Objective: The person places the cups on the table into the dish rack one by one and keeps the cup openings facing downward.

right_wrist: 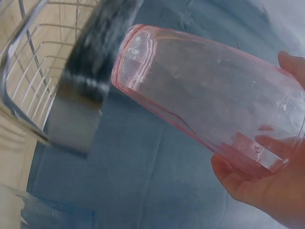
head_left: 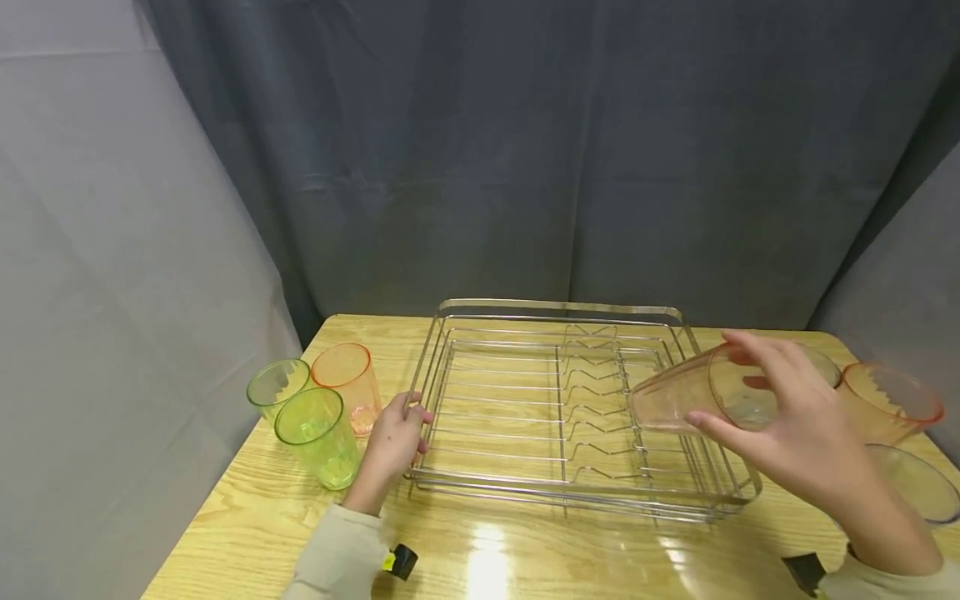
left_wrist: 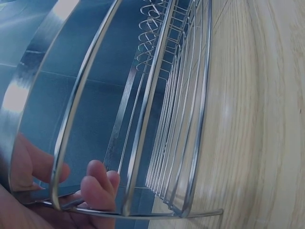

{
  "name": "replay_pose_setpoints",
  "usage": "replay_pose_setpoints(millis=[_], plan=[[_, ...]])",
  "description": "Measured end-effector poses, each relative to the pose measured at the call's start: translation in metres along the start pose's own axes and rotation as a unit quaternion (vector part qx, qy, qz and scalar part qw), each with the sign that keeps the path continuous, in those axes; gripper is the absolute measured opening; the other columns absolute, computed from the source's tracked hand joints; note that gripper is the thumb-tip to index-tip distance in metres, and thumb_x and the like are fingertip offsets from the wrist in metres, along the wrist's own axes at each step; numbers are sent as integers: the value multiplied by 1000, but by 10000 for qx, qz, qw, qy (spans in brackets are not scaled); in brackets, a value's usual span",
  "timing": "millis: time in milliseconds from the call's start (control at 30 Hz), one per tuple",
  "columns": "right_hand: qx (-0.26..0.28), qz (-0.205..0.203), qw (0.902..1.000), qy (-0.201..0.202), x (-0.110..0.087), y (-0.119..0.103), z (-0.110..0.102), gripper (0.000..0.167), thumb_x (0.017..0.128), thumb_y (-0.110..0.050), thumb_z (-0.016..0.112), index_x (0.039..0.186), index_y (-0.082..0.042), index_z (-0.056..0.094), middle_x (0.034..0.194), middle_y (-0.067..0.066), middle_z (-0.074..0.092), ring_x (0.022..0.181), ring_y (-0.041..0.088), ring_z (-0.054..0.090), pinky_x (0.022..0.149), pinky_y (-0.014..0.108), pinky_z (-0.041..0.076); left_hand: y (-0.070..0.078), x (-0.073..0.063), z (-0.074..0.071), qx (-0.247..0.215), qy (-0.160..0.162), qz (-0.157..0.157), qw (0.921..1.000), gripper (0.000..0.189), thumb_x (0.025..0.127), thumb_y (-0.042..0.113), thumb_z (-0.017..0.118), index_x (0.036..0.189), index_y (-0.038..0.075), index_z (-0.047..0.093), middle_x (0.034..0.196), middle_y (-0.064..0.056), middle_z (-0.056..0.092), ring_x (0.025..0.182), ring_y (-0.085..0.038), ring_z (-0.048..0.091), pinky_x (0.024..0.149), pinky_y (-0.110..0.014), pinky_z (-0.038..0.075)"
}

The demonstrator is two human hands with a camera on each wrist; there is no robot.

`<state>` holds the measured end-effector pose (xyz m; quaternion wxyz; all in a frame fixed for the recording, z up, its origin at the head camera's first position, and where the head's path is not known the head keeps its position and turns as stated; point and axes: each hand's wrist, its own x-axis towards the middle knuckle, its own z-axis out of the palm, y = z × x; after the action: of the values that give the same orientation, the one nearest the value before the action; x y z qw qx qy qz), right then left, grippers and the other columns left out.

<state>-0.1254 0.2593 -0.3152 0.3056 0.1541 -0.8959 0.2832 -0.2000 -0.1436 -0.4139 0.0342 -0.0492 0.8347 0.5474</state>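
Note:
A chrome wire dish rack stands on the wooden table between my hands. My left hand grips its left side; the left wrist view shows fingers curled round the wires near one end. In my right hand is a clear pink tumbler, held near its mouth between thumb and fingers. The tumbler is tipped almost on its side above the right part of the rack, base pointing left. In the right wrist view the tumbler looks empty, with the rack's wires to its left.
Left of the rack stand two green tumblers and an orange one. On the right, partly behind my right hand, are an orange tumbler and a blue-rimmed clear one. A grey curtain hangs behind the table.

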Motion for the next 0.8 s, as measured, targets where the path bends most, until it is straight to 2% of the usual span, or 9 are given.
replay_pose_setpoints(millis=[200, 300, 367, 433, 500, 567, 733, 800], plan=[[-92, -214, 9997, -5, 1, -4, 9, 94, 56, -16, 96, 139, -10, 54, 117, 10, 60, 100, -27, 36, 79, -1, 37, 1, 0, -1, -108, -83, -27, 9999, 45, 105, 17, 35, 147, 2, 39, 120, -21, 64, 60, -16, 57, 48, -22, 44], [-99, -261, 9996, -3, 2, -5, 13, 93, 56, -16, 95, 139, -10, 54, 116, 10, 60, 101, -23, 38, 80, 0, 38, 1, -1, -1, -136, -109, -37, 9998, 45, 105, 17, 35, 147, 1, 38, 120, -21, 64, 61, -17, 57, 48, -22, 44], [-109, -253, 9996, -55, 2, -6, 15, 93, 57, -16, 95, 139, -10, 52, 116, 10, 59, 100, -12, 47, 81, 1, 38, 1, -1, 0, -136, -75, -48, 9999, 45, 105, 17, 35, 147, 2, 39, 119, -21, 64, 61, -17, 57, 48, -22, 44], [-104, -204, 9996, -139, 3, -7, 16, 92, 60, -17, 94, 141, -10, 50, 116, 10, 58, 100, 5, 57, 80, 3, 38, 1, -2, 0, -147, -48, -48, 9999, 45, 105, 17, 35, 146, 2, 39, 118, -21, 64, 60, -16, 57, 48, -22, 44], [-63, -140, 9996, -236, 3, -8, 17, 92, 63, -18, 93, 143, -10, 48, 117, 11, 57, 98, 23, 60, 80, 3, 38, 1, -1, 0, -175, -33, -52, 9998, 45, 104, 16, 35, 146, 2, 40, 118, -21, 64, 60, -16, 56, 47, -21, 43], [-54, -96, 9994, -318, 3, -9, 18, 91, 66, -20, 92, 144, -10, 46, 118, 13, 56, 96, 34, 62, 79, 3, 37, 1, -1, 0, -192, -35, -45, 9998, 45, 104, 16, 35, 147, 2, 40, 118, -21, 64, 59, -15, 55, 47, -21, 42], [-39, -86, 9993, -351, 2, -12, 20, 91, 67, -22, 92, 144, -10, 46, 119, 13, 56, 94, 39, 65, 78, 6, 40, 2, -1, 0, -200, -56, -46, 9998, 45, 104, 16, 35, 147, 1, 39, 118, -21, 64, 59, -15, 56, 47, -20, 42], [-52, -114, 9994, -333, 1, -13, 22, 91, 66, -22, 92, 144, -11, 46, 121, 13, 56, 95, 35, 64, 78, 7, 41, 2, -1, 0, -202, -45, -60, 9998, 45, 104, 16, 35, 147, 1, 39, 118, -21, 64, 60, -16, 56, 47, -20, 42]])
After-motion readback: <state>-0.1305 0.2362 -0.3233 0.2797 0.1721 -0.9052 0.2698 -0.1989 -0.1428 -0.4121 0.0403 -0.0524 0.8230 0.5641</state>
